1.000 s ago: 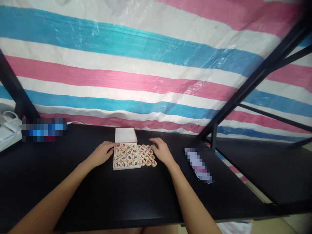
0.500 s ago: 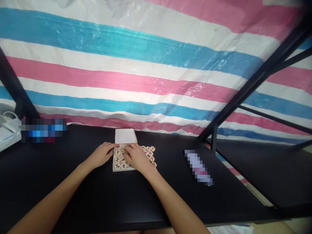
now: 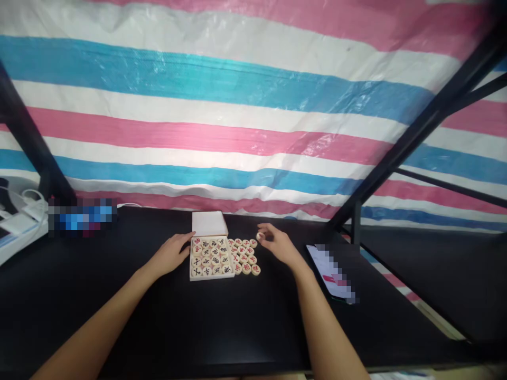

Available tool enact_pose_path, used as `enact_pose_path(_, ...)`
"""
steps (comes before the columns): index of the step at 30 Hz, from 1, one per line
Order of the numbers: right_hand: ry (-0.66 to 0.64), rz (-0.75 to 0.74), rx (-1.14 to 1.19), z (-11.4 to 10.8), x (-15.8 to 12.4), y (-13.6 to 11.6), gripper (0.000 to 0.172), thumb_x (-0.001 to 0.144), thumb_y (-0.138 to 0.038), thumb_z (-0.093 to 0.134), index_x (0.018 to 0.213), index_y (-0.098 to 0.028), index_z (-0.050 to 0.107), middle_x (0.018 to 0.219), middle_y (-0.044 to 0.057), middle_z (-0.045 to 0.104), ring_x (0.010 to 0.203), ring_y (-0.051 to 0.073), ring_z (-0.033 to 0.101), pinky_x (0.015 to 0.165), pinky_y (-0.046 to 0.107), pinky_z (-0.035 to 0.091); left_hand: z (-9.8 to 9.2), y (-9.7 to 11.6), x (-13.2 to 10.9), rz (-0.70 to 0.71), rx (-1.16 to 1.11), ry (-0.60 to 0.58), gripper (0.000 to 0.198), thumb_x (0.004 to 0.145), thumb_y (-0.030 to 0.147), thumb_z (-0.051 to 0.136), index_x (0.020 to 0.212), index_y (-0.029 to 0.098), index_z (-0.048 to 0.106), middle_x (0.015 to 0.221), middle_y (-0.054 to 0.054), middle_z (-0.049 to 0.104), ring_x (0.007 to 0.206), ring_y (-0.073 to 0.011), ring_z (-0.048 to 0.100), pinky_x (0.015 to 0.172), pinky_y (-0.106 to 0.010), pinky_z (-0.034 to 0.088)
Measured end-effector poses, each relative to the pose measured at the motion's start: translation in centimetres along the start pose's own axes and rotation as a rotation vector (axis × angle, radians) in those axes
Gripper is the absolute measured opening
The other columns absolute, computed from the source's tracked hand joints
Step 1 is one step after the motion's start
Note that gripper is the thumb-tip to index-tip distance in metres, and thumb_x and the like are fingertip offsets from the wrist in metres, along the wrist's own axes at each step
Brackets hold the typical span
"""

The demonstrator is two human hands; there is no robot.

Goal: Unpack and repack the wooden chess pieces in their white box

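An open white box [image 3: 191,275] holds rows of round pieces, most with black characters and a couple with red at its left. Its white lid [image 3: 209,224] lies folded back behind it. Against the box's right side, several red-marked round pieces [image 3: 246,268] lie in rows on the black table. My left hand [image 3: 174,253] rests at the box's upper left edge, fingers loosely spread and holding nothing. To the right of the loose pieces, my right hand [image 3: 277,244] pinches one round piece [image 3: 259,236] between thumb and fingers.
A phone with a blurred screen [image 3: 327,269] lies on the black table [image 3: 222,327] at the right. A pixelated blue item [image 3: 83,217] and white devices with cables [image 3: 24,227] are at the far left. Black metal posts rise on both sides before a striped sheet.
My right hand has moved right from over the box to beyond the loose pieces, where it now grips one piece. My left hand stays by the box. The view has shifted slightly.
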State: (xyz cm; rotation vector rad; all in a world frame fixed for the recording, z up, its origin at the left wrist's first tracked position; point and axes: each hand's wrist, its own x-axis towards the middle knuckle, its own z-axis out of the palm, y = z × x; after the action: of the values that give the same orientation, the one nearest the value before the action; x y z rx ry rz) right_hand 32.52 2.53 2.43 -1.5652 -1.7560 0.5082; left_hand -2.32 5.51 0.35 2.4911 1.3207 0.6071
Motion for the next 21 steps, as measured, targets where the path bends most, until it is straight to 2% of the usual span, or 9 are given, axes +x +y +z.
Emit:
enact_pose_path(2,-0.125,0.139,0.061,-0.8,-0.1,1.9,0.041,0.070,-0.019,0.062,0.111,-0.019,0.058,0.094,0.004,0.066,0.084,0.017,0.061,0.082,0.033,0.046,0.0,-0.1,0.0,0.009,0.000,-0.003,0.045,0.090,0.029,0.042,0.133,0.017,0.050,0.115,-0.011,0.065,0.108,-0.0257,0.057,0.097,-0.040,0.044)
enact_pose_path(5,-0.240,0.230,0.099,-0.9,-0.5,3.1,0.047,0.063,-0.018,0.069,0.109,-0.017,0.060,0.095,0.006,0.066,0.080,0.018,0.063,0.075,0.031,0.049,0.2,-0.2,0.1,0.009,-0.005,0.004,0.043,0.090,0.030,0.042,0.130,0.019,0.053,0.115,-0.009,0.065,0.108,-0.0258,0.057,0.097,-0.040,0.043)
enact_pose_path(10,-0.292,0.259,0.126,-0.3,-0.6,2.8,0.056,0.059,-0.022,0.076,0.112,-0.015,0.059,0.094,0.005,0.065,0.079,0.017,0.064,0.073,0.028,0.049,0.4,-0.3,0.1,0.011,-0.018,0.022,0.043,0.088,0.027,0.043,0.128,0.019,0.053,0.116,-0.009,0.065,0.110,-0.0251,0.055,0.097,-0.040,0.043)
enact_pose_path(15,-0.295,0.260,0.140,-0.4,-0.8,2.5,0.059,0.063,-0.029,0.077,0.117,-0.015,0.057,0.102,0.008,0.064,0.078,0.016,0.064,0.071,0.027,0.049,0.2,-0.2,0.1,0.005,-0.023,0.033,0.041,0.087,0.026,0.043,0.126,0.018,0.055,0.114,-0.009,0.065,0.108,-0.0247,0.055,0.096,-0.040,0.043)
enact_pose_path(18,-0.194,0.177,0.006,-0.9,-0.7,2.2,0.043,0.074,-0.037,0.069,0.110,-0.015,0.062,0.088,0.007,0.067,0.067,0.016,0.063,0.067,0.030,0.049,0.1,-0.1,0.1,-0.016,-0.019,0.038,0.041,0.088,0.026,0.042,0.125,0.016,0.055,0.117,-0.010,0.064,0.109,-0.0260,0.055,0.096,-0.042,0.043)
enact_pose_path(21,0.010,0.076,-0.145,-0.6,-0.4,0.8,0.027,0.084,-0.033,0.057,0.101,-0.015,0.065,0.082,0.006,0.066,0.077,0.019,0.061,0.079,0.036,0.047,0.1,-0.1,0.1,-0.027,-0.018,0.041,0.044,0.087,0.026,0.043,0.130,0.017,0.051,0.117,-0.009,0.064,0.109,-0.0261,0.055,0.096,-0.043,0.043)
